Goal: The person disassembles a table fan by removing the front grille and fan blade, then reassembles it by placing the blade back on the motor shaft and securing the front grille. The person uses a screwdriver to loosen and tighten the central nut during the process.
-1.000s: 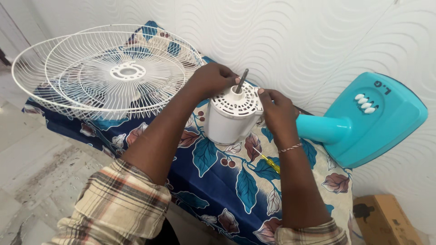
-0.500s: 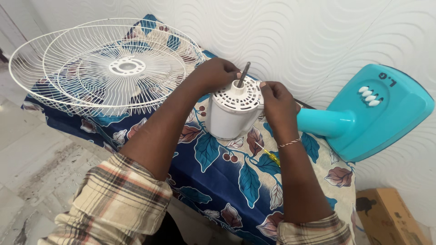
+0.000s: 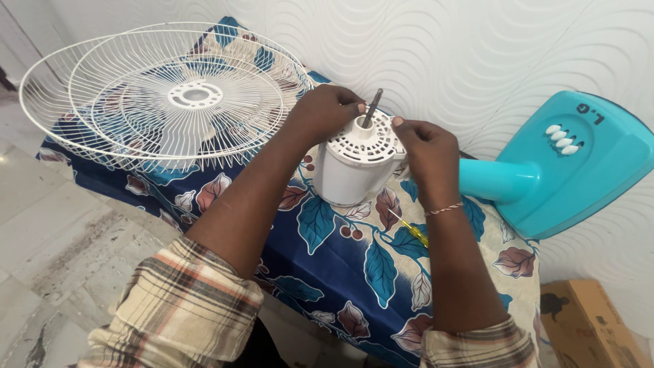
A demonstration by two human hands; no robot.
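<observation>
Both hands grip the white fan motor housing (image 3: 355, 167): left hand (image 3: 327, 112) on its top rim beside the metal shaft (image 3: 371, 108), right hand (image 3: 428, 153) clasping its side; it stands upright on the floral-clothed bench (image 3: 327, 272), between wire fan guards (image 3: 163, 95) and turquoise base (image 3: 565, 163)

1. Just one view here, a camera worn on the person's head.
2. It tilts down and forward over both forearms toward the table (image 3: 354, 286) against the wall (image 3: 436, 54).
3. Pretty close in: the sleeves fill the bottom edge.
4. The floor (image 3: 54, 225) shows left, a box (image 3: 586, 327) bottom right.
</observation>
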